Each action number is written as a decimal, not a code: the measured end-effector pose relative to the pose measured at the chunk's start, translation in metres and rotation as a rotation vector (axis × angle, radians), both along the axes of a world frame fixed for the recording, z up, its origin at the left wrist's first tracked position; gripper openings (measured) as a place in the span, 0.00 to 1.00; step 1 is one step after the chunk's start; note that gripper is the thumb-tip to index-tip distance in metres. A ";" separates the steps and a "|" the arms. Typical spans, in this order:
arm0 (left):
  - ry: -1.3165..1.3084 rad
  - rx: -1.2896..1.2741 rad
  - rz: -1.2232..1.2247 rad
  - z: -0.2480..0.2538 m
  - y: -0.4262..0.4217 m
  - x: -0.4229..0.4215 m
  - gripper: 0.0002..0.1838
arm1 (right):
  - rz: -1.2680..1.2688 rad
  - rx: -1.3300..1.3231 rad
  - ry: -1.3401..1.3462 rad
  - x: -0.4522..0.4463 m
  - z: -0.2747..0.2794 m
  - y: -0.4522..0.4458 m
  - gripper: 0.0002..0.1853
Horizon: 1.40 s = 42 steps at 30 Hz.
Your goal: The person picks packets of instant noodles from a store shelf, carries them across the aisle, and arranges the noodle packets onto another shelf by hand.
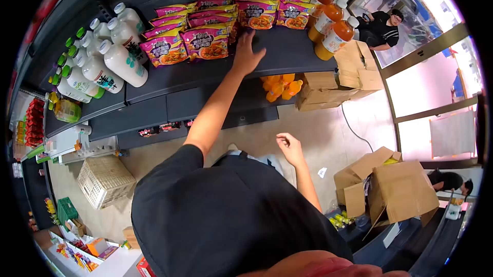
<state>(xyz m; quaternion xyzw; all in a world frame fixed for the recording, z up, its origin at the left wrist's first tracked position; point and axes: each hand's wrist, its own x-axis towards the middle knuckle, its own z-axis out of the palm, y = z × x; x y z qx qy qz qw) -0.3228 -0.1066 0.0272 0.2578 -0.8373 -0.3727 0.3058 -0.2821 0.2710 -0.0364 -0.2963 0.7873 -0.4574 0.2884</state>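
Note:
My left hand (248, 57) reaches over the dark shelf (285, 48) with thumb and fingers apart and holds nothing. Its fingertips are close to the purple and yellow noodle packets (208, 41), which stand in rows. Whether they touch a packet I cannot tell. More noodle packets (258, 14) stand just beyond that hand. My right hand (290, 149) hangs low beside my body, away from the shelf, fingers loosely bent and apart, with nothing visible in it.
White bottles (126, 56) crowd the shelf's left side; orange drink bottles (336, 38) stand at its right end. Below are orange bottles (281, 87) and a cardboard box (321, 91). An open carton (403, 189) and a white crate (105, 180) flank me. Another person (377, 30) is at right.

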 end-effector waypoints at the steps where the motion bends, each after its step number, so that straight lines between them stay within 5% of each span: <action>1: -0.046 0.098 0.004 0.002 -0.006 -0.013 0.49 | -0.058 -0.039 -0.033 -0.002 -0.001 -0.002 0.11; 3: -0.123 0.276 0.029 0.010 -0.020 -0.039 0.54 | -0.161 -0.132 -0.091 -0.011 -0.001 -0.017 0.09; 4: -0.079 0.270 0.037 0.008 -0.021 -0.048 0.59 | -0.109 -0.179 0.196 -0.012 0.015 -0.028 0.08; 7: 0.140 0.228 0.167 0.007 -0.021 -0.062 0.61 | 0.103 -0.468 0.510 -0.028 0.069 -0.078 0.10; 10: 0.312 0.278 0.151 -0.016 -0.051 -0.076 0.60 | 0.229 -0.572 0.591 -0.085 0.096 -0.138 0.15; 16: 0.257 0.188 0.357 -0.002 -0.033 -0.070 0.52 | 0.065 -0.478 0.581 -0.201 0.097 -0.234 0.32; 18: 0.318 -0.100 0.442 -0.019 -0.037 -0.081 0.53 | 0.064 -0.506 0.645 -0.224 0.092 -0.260 0.38; 20: 0.158 0.096 0.459 0.011 -0.019 -0.076 0.53 | 0.071 -0.554 0.642 -0.236 0.080 -0.278 0.42; 24: 0.081 -0.018 0.588 -0.021 -0.031 -0.086 0.42 | 0.162 -0.622 0.410 -0.242 0.063 -0.293 0.44; 26: -0.120 0.056 0.508 -0.004 -0.030 -0.078 0.30 | 0.142 -0.680 0.344 -0.243 0.057 -0.294 0.44; 33: 0.157 -0.154 0.334 -0.006 -0.012 -0.063 0.28 | 0.134 -0.710 0.317 -0.254 0.038 -0.299 0.49; 36: 0.162 -0.083 0.248 -0.002 0.006 -0.059 0.25 | 0.057 -0.571 0.152 -0.253 0.052 -0.286 0.47; 39: 0.262 0.132 0.075 0.003 0.028 -0.045 0.21 | 0.127 -0.877 0.276 -0.248 0.044 -0.267 0.38; 42: 0.434 0.257 -0.035 0.006 0.065 -0.009 0.22 | 0.057 -0.848 0.243 -0.184 0.094 -0.221 0.36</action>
